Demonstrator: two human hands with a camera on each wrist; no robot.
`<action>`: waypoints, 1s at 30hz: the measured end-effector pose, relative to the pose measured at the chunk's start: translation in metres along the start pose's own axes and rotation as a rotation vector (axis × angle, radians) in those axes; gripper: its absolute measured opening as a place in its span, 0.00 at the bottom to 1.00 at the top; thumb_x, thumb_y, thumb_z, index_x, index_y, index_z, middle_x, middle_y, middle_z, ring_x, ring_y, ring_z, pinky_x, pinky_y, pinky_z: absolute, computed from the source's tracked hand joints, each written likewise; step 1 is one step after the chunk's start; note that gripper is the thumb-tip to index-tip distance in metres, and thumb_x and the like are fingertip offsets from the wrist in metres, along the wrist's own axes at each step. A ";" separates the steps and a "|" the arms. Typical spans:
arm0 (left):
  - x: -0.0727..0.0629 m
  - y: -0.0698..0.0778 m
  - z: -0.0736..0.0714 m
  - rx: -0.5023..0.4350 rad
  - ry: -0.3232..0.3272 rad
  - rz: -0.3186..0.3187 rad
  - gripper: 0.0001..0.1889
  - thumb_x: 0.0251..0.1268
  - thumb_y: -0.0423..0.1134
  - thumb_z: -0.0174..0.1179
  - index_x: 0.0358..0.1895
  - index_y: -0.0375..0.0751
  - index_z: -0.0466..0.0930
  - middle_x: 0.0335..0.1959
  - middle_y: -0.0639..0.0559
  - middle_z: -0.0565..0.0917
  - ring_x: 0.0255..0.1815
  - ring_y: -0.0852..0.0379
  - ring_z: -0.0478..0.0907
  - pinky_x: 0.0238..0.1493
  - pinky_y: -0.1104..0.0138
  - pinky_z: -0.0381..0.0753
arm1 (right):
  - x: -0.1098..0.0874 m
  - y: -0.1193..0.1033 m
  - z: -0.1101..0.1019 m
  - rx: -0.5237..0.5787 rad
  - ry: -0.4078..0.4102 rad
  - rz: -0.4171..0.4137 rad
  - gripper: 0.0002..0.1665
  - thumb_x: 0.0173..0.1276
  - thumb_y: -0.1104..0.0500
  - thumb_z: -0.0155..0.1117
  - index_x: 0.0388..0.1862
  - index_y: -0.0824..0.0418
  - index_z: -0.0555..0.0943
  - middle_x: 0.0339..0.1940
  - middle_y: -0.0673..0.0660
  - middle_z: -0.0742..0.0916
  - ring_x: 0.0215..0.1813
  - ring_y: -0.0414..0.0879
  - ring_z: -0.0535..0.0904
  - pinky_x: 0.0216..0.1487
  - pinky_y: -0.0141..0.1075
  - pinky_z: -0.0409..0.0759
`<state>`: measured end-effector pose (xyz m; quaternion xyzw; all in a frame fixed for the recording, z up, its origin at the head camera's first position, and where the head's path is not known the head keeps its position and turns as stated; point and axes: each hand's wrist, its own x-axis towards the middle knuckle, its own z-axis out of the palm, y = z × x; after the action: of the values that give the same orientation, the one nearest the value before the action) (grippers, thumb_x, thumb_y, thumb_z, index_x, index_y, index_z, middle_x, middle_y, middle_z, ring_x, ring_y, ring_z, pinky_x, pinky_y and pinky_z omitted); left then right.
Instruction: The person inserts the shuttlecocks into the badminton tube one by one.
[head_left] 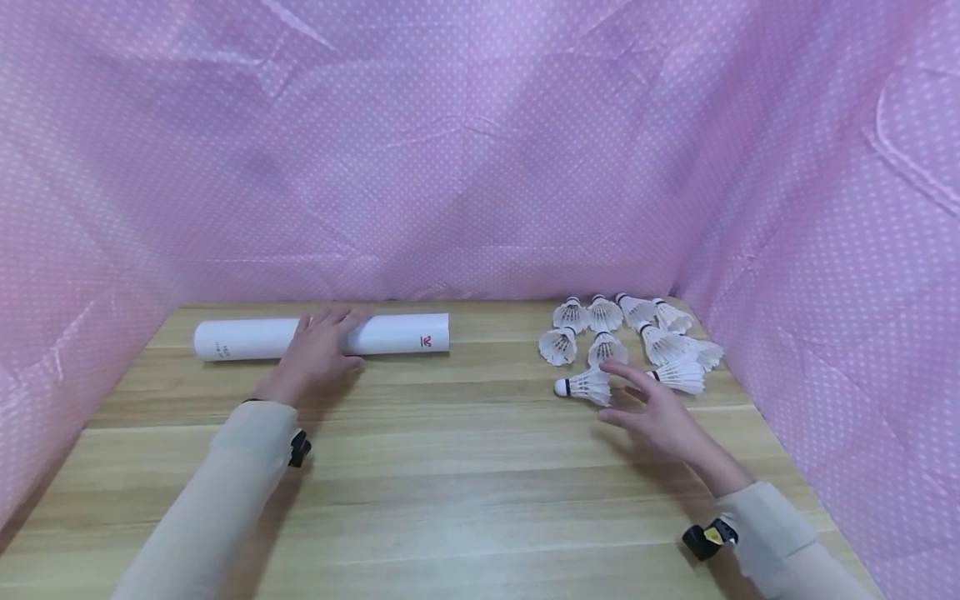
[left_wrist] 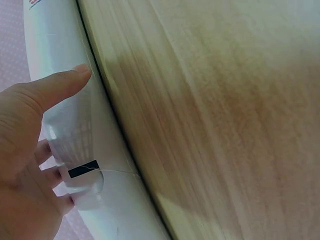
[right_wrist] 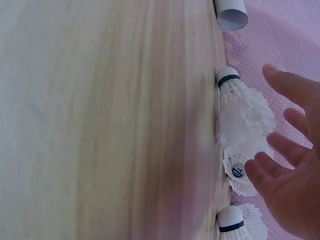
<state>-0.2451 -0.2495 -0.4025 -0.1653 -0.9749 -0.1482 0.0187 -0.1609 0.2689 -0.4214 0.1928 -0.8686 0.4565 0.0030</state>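
Head view: left hand (head_left: 318, 354) gripping the tube (head_left: 397, 333) beneath it, right hand (head_left: 663, 421) wide, near a shuttlecock (head_left: 588, 387)! Left wrist: the tube runs under that hand; right wrist: shuttlecocks (right_wrist: 245, 117) beside the spread fingers (right_wrist: 290, 148).

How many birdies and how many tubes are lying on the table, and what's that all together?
White shuttlecocks: 10
White tube: 1
Total: 11
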 end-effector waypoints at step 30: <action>0.004 0.000 0.002 0.108 -0.008 0.008 0.41 0.64 0.35 0.69 0.79 0.50 0.60 0.72 0.32 0.66 0.72 0.29 0.58 0.71 0.29 0.46 | 0.000 0.009 0.004 -0.105 0.049 -0.050 0.36 0.56 0.72 0.75 0.65 0.67 0.75 0.64 0.68 0.79 0.55 0.65 0.81 0.60 0.56 0.79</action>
<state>-0.2485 -0.2474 -0.4041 -0.1688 -0.9808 -0.0949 0.0245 -0.1637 0.2700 -0.4309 0.2027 -0.8860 0.4145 0.0455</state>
